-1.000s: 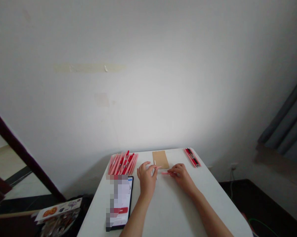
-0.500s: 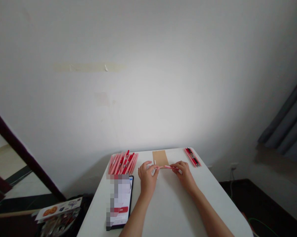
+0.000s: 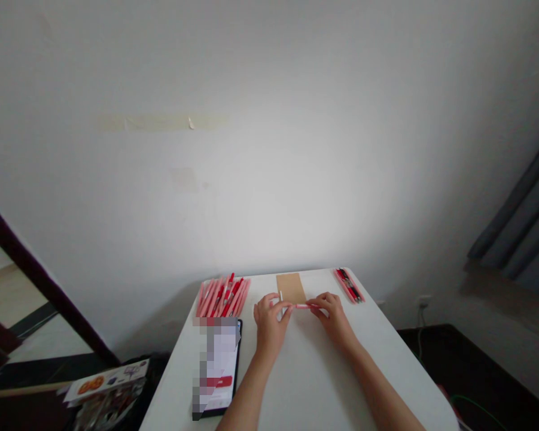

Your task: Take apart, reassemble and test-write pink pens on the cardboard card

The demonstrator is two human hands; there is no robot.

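Observation:
Above the middle of the table, a pink pen (image 3: 302,306) lies level between my hands. My left hand (image 3: 270,320) pinches its left end between thumb and fingers. The right end is in the closed fingertips of my right hand (image 3: 329,311). A thin white stick (image 3: 281,296), perhaps a pen refill, shows upright beside my left fingers; whether that hand holds it I cannot tell. Just behind my hands lies a brown card (image 3: 291,287).
A heap of pink and red pens (image 3: 222,297) lies at the table's back left. In front of it is a phone (image 3: 219,371), partly blurred out. Several black and red pens (image 3: 349,285) sit on a pink holder at the back right. The wall (image 3: 269,179) rises behind the white table (image 3: 314,383).
My hands have come closer together along the pen. A gap between its pink part and my left fingertips has closed. The other things stay where they were.

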